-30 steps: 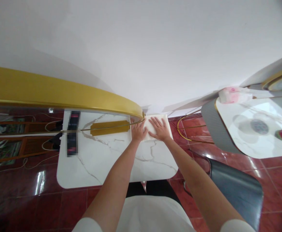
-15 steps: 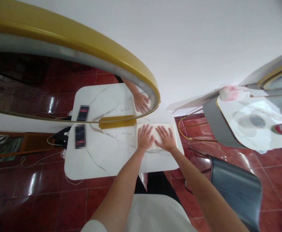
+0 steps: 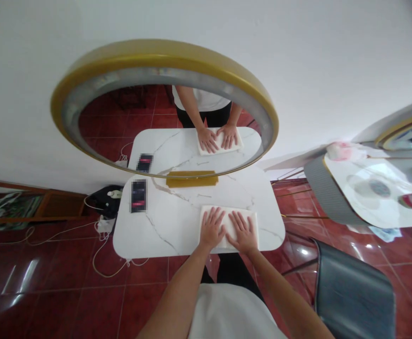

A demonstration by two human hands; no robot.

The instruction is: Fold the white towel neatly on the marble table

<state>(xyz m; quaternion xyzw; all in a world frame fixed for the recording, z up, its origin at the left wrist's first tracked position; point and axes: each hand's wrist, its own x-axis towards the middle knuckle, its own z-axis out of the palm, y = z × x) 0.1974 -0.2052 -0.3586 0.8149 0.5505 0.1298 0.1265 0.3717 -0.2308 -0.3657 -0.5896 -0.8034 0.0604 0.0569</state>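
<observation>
A folded white cloth (image 3: 251, 221) lies on a white marble table (image 3: 177, 221), near its front right edge. My left hand (image 3: 211, 230) and my right hand (image 3: 242, 231) both rest flat on the cloth, side by side, fingers stretched out and spread. A round mirror with a gold frame (image 3: 163, 56) stands at the back of the table on a gold base (image 3: 191, 179); it reflects my arms, hands and the cloth.
A dark blurred flat object (image 3: 138, 196) lies at the table's left. A black item and white cables (image 3: 103, 207) sit on the red tiled floor at the left. A grey chair (image 3: 354, 292) stands at the right, with a second marble table (image 3: 372, 188) behind it.
The view has pulled back and tilted, so the whole mirror now shows. My hands and the cloth under them have come from beside the mirror base toward the table's front edge.
</observation>
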